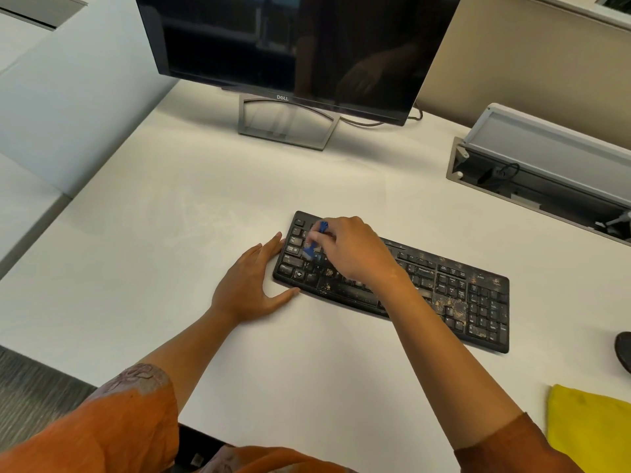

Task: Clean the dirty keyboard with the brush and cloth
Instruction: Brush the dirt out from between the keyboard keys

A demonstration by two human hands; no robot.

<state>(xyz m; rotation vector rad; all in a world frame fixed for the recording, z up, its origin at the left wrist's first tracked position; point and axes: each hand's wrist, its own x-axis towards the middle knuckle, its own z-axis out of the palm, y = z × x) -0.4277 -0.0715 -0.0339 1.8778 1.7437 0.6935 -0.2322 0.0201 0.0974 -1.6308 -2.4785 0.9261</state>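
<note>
A black keyboard (454,295) speckled with tan dirt lies at an angle on the white desk (170,216). My right hand (355,250) pinches a small blue brush (316,238) whose bristles touch the keys near the keyboard's left end. My left hand (252,285) lies flat on the desk with straight fingers, its fingertips and thumb against the keyboard's left edge. A yellow cloth (587,428) lies at the desk's near right corner, apart from both hands.
A dark Dell monitor (290,46) on a grey stand (286,122) sits behind the keyboard. An open cable tray (546,172) with wires runs along the right. A dark round object (623,349) shows at the right edge. Partition walls border the desk.
</note>
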